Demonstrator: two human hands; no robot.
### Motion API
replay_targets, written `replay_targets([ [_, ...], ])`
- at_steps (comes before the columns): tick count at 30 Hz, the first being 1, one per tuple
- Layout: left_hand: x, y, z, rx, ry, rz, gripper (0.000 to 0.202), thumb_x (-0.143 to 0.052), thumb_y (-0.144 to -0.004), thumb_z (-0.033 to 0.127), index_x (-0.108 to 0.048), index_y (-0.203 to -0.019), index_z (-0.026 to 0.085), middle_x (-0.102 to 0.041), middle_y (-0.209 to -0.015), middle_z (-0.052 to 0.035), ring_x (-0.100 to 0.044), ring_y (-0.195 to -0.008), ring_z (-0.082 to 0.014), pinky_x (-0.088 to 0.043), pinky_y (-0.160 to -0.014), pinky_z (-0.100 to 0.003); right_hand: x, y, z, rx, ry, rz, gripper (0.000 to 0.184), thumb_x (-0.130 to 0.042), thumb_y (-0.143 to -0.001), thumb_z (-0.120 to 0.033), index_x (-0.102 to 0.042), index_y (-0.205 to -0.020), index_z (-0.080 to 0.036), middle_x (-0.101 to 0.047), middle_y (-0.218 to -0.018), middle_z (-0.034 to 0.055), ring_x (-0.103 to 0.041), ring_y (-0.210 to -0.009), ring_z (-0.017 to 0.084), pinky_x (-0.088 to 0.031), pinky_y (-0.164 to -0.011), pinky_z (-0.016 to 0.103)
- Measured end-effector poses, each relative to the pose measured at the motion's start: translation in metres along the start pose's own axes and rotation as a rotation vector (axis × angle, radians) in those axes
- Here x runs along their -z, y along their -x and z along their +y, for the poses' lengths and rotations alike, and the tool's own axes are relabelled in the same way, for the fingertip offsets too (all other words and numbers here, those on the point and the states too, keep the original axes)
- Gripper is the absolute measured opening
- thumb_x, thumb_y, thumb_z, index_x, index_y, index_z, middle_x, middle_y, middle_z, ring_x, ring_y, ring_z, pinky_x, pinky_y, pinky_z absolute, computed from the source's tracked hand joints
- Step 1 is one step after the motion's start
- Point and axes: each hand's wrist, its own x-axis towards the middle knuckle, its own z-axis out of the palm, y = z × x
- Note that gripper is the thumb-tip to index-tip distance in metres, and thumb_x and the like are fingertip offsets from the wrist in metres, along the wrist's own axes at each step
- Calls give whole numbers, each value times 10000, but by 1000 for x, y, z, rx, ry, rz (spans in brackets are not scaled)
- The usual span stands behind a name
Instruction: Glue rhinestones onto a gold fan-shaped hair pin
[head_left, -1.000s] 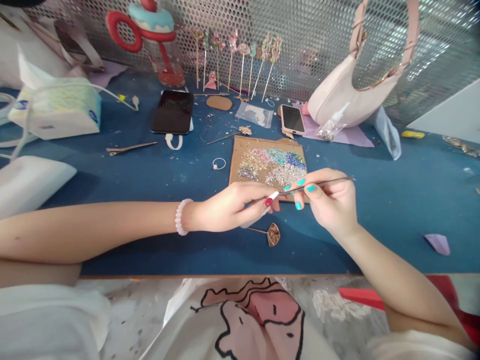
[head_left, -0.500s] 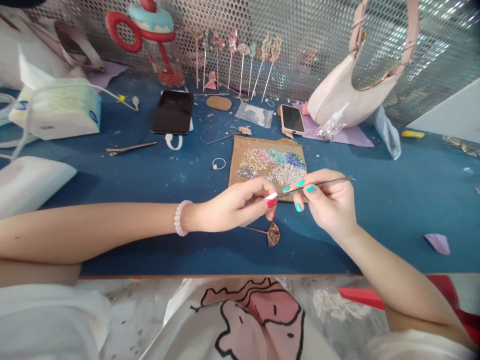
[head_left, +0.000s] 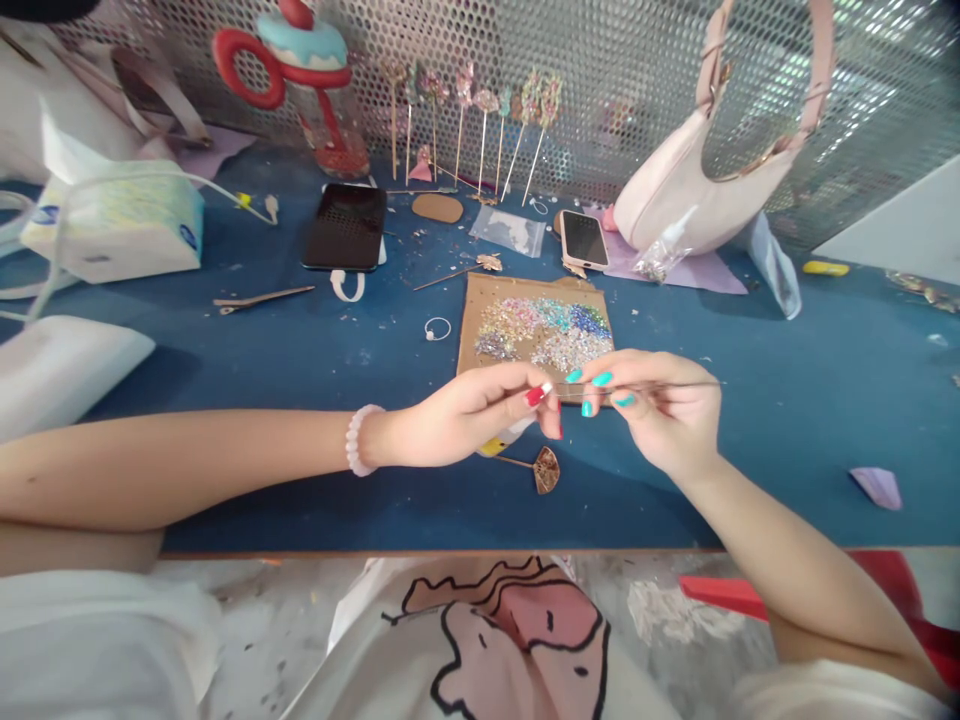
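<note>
My left hand [head_left: 480, 415] is closed around a small white-and-yellow tube [head_left: 501, 440], mostly hidden by the fingers. In my right hand [head_left: 667, 405] a thin metal stick-like tool [head_left: 697, 384] is pinched, its left end meeting my left fingertips. Behind both hands lies a cardboard piece [head_left: 469, 330] bearing piles of coloured sequin-like bits [head_left: 570, 345]. Just below my left hand, a hairpin with a fan-shaped metal head [head_left: 547, 470] rests on the blue table [head_left: 300, 510].
A black tablet-like device [head_left: 346, 227], a phone [head_left: 584, 239] and a plastic packet [head_left: 510, 231] lie farther back. Decorated sticks [head_left: 484, 130] stand by the perforated metal screen. A handbag [head_left: 690, 190] stands right, a tissue pack [head_left: 112, 225] left, with a red-handled cup [head_left: 322, 100] between them.
My left hand has turned slightly, so the tube's yellow part now shows under it. My right hand has shifted slightly right and down, and the tool lies flatter.
</note>
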Motion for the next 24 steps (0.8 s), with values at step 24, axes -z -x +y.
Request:
replay_targets([
  [24,-2,0,-1,19,18,36,134,-497,-952,214,-573,-969,105,-686,-928,-99,-662,-847,-133,-551,-773,-243,2,2,-6,91,168,6,258,-606,-828,-114,-700,-1007,-274,-734,-925,23,-652,-581,104,-588,-603,283],
])
